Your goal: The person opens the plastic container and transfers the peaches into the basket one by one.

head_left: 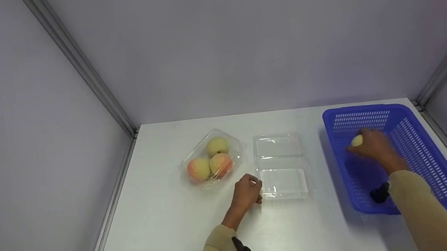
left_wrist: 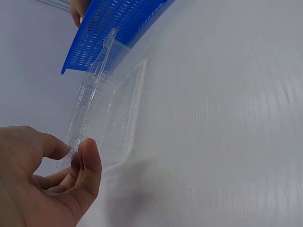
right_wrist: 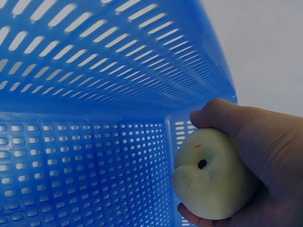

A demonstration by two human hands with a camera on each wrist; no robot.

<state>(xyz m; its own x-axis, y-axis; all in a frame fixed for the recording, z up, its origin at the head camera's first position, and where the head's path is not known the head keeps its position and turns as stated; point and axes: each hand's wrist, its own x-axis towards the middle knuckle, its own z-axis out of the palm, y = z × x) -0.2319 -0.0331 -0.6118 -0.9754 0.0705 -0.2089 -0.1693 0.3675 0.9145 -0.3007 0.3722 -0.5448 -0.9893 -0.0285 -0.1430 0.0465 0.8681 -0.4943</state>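
My right hand (head_left: 373, 147) grips a pale yellow-green peach (right_wrist: 210, 175) inside the blue plastic basket (head_left: 343, 179); thumb and fingers wrap round its sides, and the dark stem hollow shows in the right wrist view. With my left hand (head_left: 246, 191) I pinch the left edge of a clear plastic clamshell box (head_left: 285, 182), thumb on one side and fingers on the other. That box lies opened flat on the white table, lid half (head_left: 278, 146) behind the tray half, and nothing shows inside it.
Left of the opened box sits another clear plastic box (head_left: 231, 135) with yellow-and-pink peaches (head_left: 199, 170) in it. The basket stands near the table's right edge. Grey walls (head_left: 239, 42) enclose the white table (head_left: 155, 227) at the back and sides.
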